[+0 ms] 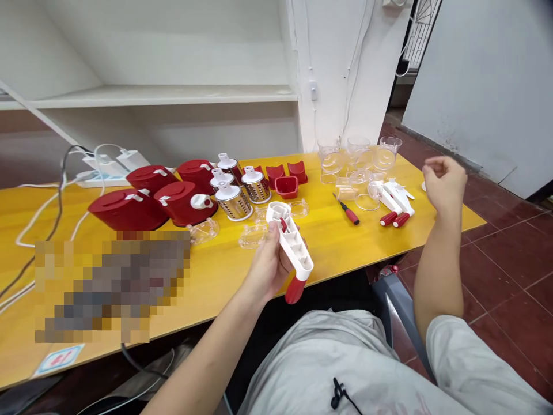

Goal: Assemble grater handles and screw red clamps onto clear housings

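Note:
My left hand is closed around a white crank handle with a red grip, held just above the table's front edge. The handle's ribbed hollow side faces up, and a small red piece sits near its round end. Over the table's right end, my right hand is raised with its fingers curled together. Whatever is between those fingers is hidden. A white round edge shows just below them. More white crank handles with red grips lie to the left of that hand, beside a red-handled screwdriver.
Red machine housings stand at the left, next to metal grater drums and red trays. Clear plastic hoppers are grouped at the back right. Cables and white adapters occupy the far left. A blurred-out area covers the left front.

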A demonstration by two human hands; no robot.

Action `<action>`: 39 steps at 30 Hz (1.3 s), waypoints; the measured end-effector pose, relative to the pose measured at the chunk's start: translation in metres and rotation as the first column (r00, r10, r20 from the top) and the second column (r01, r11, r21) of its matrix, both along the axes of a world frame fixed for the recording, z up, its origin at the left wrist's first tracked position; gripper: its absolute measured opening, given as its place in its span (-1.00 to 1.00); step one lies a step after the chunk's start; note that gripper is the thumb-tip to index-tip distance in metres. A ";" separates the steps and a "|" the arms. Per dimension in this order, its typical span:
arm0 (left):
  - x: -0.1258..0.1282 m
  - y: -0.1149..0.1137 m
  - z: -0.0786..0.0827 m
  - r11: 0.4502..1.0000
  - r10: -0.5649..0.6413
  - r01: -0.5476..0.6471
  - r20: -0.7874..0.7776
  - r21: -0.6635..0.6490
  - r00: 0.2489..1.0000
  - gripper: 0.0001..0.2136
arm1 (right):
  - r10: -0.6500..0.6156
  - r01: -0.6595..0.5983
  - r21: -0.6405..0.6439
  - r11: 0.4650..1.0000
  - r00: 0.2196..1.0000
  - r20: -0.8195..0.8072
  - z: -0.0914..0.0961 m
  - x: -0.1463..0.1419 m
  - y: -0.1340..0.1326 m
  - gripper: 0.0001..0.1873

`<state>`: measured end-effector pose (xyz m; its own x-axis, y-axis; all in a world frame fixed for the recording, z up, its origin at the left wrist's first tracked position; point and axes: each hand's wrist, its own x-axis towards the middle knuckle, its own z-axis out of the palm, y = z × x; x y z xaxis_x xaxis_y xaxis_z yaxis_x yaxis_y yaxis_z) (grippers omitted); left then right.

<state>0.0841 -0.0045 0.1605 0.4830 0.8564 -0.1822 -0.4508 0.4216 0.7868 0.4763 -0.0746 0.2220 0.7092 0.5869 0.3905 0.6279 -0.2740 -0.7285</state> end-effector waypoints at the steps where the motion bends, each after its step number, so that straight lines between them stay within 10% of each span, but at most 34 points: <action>1: 0.002 0.000 -0.004 1.000 0.009 -0.009 -0.004 0.009 1.000 -0.16 | -0.062 0.058 -0.075 0.996 0.997 -0.051 -0.009 0.022 0.002 -0.27; 7: 0.010 0.001 -0.025 0.995 -0.032 0.035 -0.026 0.094 0.999 -0.11 | -0.129 0.042 -0.395 0.918 0.972 -0.197 -0.067 0.075 0.024 -0.30; 13: 0.017 -0.004 -0.038 0.983 0.042 -0.039 -0.014 0.180 0.999 -0.13 | -0.152 0.037 -0.441 0.896 0.962 -0.228 -0.082 0.080 0.034 -0.28; 20: 0.021 -0.009 -0.042 0.979 0.102 -0.100 -0.005 0.177 0.995 -0.08 | -0.157 0.091 -0.255 0.963 0.955 -0.253 -0.050 0.066 0.015 -0.30; 25: 0.019 -0.010 -0.043 0.968 0.173 -0.179 0.048 0.178 0.984 -0.11 | 0.184 -0.160 0.112 0.981 0.951 -0.248 0.008 0.022 -0.021 -0.16; 28: 0.017 -0.012 -0.044 0.951 0.229 -0.249 0.120 0.183 0.966 -0.17 | 0.494 -0.432 0.286 0.855 0.847 -0.199 0.027 -0.037 -0.030 -0.19; 32: 0.013 -0.013 -0.046 0.945 0.246 -0.276 0.176 0.176 0.953 -0.20 | 0.792 -0.783 0.177 0.597 0.540 -0.284 0.013 -0.126 0.000 -0.18; 36: 0.008 -0.012 -0.051 0.931 0.279 -0.315 0.198 0.182 0.940 -0.22 | 0.872 -0.947 0.005 0.322 0.295 -0.391 -0.007 -0.174 0.036 -0.19; 39: 0.006 -0.012 -0.055 0.923 0.286 -0.333 0.233 0.193 0.929 -0.27 | 0.869 -0.967 -0.129 0.220 0.254 -0.426 -0.007 -0.179 0.038 -0.21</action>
<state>0.0906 -0.0161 0.1054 0.1932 0.9756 0.1039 -0.6848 0.0582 0.7264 0.2969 -0.0370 0.2149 -0.3944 0.9185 -0.0276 0.4380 0.1614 -0.8844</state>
